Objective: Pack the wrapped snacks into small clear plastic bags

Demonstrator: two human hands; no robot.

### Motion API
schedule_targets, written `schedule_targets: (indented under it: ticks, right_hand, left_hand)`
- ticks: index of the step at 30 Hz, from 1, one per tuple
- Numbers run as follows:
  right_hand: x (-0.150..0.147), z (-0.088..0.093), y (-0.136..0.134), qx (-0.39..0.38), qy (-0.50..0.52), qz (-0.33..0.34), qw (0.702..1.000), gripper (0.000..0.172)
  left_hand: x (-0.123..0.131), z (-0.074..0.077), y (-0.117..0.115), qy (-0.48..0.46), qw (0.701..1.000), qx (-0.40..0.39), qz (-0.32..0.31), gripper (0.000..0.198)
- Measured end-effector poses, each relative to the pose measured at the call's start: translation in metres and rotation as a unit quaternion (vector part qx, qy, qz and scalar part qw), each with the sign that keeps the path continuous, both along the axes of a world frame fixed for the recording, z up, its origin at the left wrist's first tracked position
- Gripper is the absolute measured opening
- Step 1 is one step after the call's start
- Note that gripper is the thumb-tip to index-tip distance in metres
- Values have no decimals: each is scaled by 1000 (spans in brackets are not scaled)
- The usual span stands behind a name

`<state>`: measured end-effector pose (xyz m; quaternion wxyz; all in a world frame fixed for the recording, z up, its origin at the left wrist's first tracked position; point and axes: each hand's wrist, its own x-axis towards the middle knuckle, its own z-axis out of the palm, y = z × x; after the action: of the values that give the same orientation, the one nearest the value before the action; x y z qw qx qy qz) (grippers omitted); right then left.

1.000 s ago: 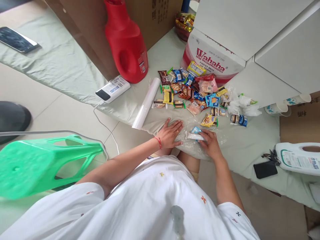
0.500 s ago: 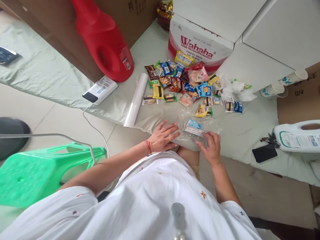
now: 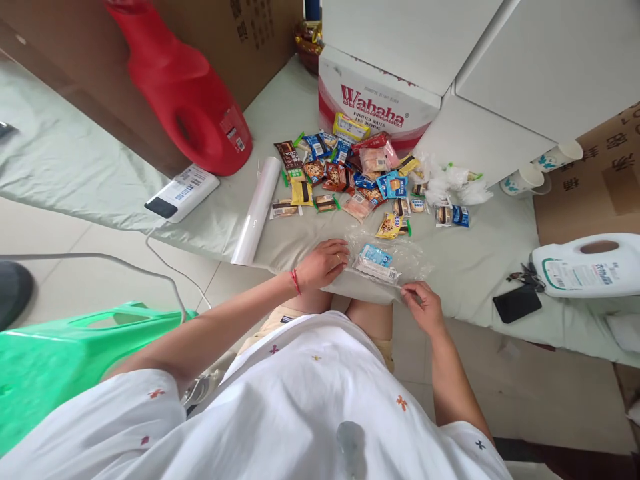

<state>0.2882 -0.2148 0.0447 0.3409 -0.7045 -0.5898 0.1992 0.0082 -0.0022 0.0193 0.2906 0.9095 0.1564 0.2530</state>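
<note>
A sheet of clear plastic film lies near the table's front edge. On it rests a small snack packet, blue and white, beneath or within the see-through layers. My left hand is at the film's left side, its fingers bent and pressed together on the edge. Thumb and forefinger of my right hand pinch the film's near right corner. Just behind the film is a yellow cookie packet, in front of a spread of small wrapped snacks. A white roll of film lies to the left.
Behind the snacks stands a Wahaha carton. A red jug and a white device with a cable are on the left. Rightward are paper cups, a black phone and a white jug. A green stool stands below left.
My left hand's fingers, spread flat before, are now bent together. My right hand has gone from beside the packet to the film's near corner. The view has shifted slightly.
</note>
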Motion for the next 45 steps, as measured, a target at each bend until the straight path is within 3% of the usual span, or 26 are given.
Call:
schedule_targets:
  ticks: [6, 8, 10, 12, 15, 20, 23, 25, 27, 31, 34, 38, 45]
  right_hand:
    - [16, 4, 28, 4, 64, -89, 994, 29]
    - [18, 0, 36, -26, 82, -113, 990, 32]
    - [19, -5, 41, -52, 102, -135, 984, 34]
    - [19, -9, 44, -58, 126, -146, 980, 35]
    - [22, -9, 46, -57, 168, -152, 972, 35]
    - [24, -4, 52, -48, 233, -195, 952, 37]
    - [21, -1, 59, -44, 240, -207, 947, 37]
    - [20, 0, 62, -49, 238, -204, 948, 37]
    - [21, 2, 64, -59, 233, -197, 951, 37]
    - [33, 7, 64, -82, 199, -165, 963, 40]
    - [41, 11, 64, -94, 190, -150, 966, 42]
    - [48, 12, 65, -123, 201, -135, 962, 44]
    - [72, 4, 66, -146, 230, -154, 950, 50]
  left_hand:
    - [23, 9, 4, -3, 998, -23, 57, 34]
    - [30, 14, -5, 9, 999, 13, 31, 54]
    - [38, 18, -16, 41, 997, 54, -36, 69]
    - [47, 19, -24, 85, 991, 68, -81, 61]
    - [58, 16, -23, 138, 987, 32, -81, 29]
    - [68, 15, -9, 182, 982, -46, -22, 34]
    - [69, 18, -13, 146, 989, -30, 1, 35]
    - [69, 18, -18, 108, 994, 4, 1, 42]
    - [69, 14, -21, 95, 995, 13, -9, 32]
    - [72, 7, -13, 100, 992, -63, -41, 31]
    - [74, 8, -6, 122, 986, -105, -32, 32]
    - [80, 13, -7, 160, 983, -90, -15, 32]
    - [100, 5, -1, 260, 960, -67, 83, 32]
